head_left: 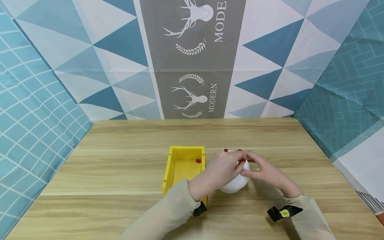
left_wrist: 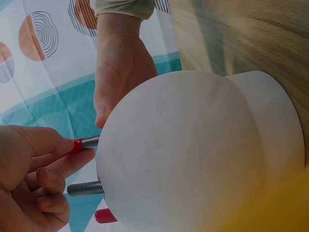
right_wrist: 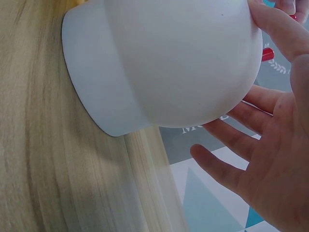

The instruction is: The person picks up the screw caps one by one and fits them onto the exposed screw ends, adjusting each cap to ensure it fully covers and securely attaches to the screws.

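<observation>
A white, round-topped object (head_left: 235, 184) stands on the table, with threaded bolts rising from its top. My left hand (head_left: 220, 169) reaches over it and pinches a red cap (left_wrist: 77, 146) on one bolt between thumb and finger. Beside that, a bolt (left_wrist: 86, 188) shows bare thread, and another red cap (left_wrist: 105, 216) sits lower down. My right hand (head_left: 267, 170) is at the object's right side, its fingers (right_wrist: 229, 137) spread and nearly straight against the rounded top, thumb near the upper edge. Some contact points are hidden behind the object.
Left of the white object is a yellow bin (head_left: 167, 166), partly covered by my left forearm. One loose red cap (head_left: 198, 161) lies inside it. The wooden table (head_left: 105, 173) meets a patterned cloth backdrop (head_left: 120, 76) at the back.
</observation>
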Tool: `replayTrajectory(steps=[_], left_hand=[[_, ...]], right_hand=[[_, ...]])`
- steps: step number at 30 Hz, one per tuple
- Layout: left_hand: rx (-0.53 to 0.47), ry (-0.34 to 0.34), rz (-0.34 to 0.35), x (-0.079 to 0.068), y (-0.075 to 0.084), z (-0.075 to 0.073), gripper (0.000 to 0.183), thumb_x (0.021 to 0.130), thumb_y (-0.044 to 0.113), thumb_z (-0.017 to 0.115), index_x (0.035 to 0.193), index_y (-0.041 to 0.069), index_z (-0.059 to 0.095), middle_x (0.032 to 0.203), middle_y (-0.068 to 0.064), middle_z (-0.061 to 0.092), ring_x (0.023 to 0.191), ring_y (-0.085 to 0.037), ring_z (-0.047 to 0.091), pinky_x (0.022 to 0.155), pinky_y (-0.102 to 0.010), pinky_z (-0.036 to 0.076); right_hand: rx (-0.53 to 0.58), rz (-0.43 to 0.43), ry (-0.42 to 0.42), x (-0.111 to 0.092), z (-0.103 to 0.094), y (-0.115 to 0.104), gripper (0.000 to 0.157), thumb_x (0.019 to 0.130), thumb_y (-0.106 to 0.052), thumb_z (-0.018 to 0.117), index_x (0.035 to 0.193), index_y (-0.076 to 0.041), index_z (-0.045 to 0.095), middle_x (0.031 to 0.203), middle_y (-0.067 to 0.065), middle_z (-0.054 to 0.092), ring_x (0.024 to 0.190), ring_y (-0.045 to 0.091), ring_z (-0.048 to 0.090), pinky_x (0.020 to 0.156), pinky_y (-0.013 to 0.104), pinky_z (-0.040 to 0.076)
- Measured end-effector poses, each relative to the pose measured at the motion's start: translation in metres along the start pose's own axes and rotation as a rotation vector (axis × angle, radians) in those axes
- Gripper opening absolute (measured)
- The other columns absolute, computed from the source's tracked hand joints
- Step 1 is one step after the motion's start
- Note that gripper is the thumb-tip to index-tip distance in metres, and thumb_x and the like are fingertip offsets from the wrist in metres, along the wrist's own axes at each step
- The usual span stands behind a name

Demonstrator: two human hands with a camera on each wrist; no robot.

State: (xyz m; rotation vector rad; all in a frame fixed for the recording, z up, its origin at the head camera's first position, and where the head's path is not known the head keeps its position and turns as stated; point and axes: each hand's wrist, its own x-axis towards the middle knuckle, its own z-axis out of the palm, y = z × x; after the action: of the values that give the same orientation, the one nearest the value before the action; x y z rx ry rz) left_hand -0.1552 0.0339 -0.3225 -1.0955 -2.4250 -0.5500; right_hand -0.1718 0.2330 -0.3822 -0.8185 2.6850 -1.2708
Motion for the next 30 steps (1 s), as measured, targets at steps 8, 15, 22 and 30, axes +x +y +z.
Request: replayTrajectory(steps=[8, 15, 22, 30], left_hand=[[-0.011, -0.013, -0.004, -0.0006, 0.0002, 0.001, 0.005, 0.085, 0.014, 0.059, 0.084, 0.013, 0.064, 0.072, 0.006, 0.063, 0.054, -0.002, 0.048, 0.05, -0.008, 0.035], [-0.002, -0.005, -0.005, -0.0022, 0.0002, 0.0027, 0.006, 0.086, 0.016, 0.059, 0.086, 0.013, 0.064, 0.073, 0.006, 0.064, 0.053, -0.002, 0.049, 0.048, -0.008, 0.035], [0.002, 0.006, 0.0, -0.0027, -0.0003, 0.0045, 0.007, 0.085, 0.016, 0.06, 0.086, 0.013, 0.065, 0.074, 0.006, 0.065, 0.053, -0.002, 0.05, 0.049, -0.007, 0.034], [0.026, 0.006, 0.008, -0.0029, -0.0002, 0.0049, 0.008, 0.085, 0.016, 0.059, 0.087, 0.013, 0.067, 0.075, 0.007, 0.066, 0.05, -0.001, 0.047, 0.046, -0.007, 0.03]], right_hand=[[0.002, 0.005, -0.002, 0.0005, -0.0005, -0.0007, 0.055, 0.083, -0.026, 0.065, 0.133, -0.024, 0.04, 0.133, 0.004, 0.044, 0.116, 0.034, 0.046, 0.088, 0.06, 0.037], [-0.007, -0.006, -0.006, 0.0005, -0.0001, -0.0006, 0.056, 0.084, -0.025, 0.065, 0.133, -0.02, 0.039, 0.134, 0.007, 0.044, 0.116, 0.037, 0.046, 0.087, 0.061, 0.038], [-0.005, -0.006, -0.006, 0.0006, 0.0002, 0.0001, 0.056, 0.084, -0.025, 0.064, 0.134, -0.022, 0.039, 0.134, 0.007, 0.044, 0.115, 0.036, 0.046, 0.086, 0.06, 0.039], [-0.002, 0.011, -0.006, 0.0002, -0.0005, 0.0, 0.057, 0.083, -0.026, 0.065, 0.134, -0.02, 0.039, 0.133, 0.007, 0.044, 0.115, 0.036, 0.046, 0.085, 0.06, 0.04]])
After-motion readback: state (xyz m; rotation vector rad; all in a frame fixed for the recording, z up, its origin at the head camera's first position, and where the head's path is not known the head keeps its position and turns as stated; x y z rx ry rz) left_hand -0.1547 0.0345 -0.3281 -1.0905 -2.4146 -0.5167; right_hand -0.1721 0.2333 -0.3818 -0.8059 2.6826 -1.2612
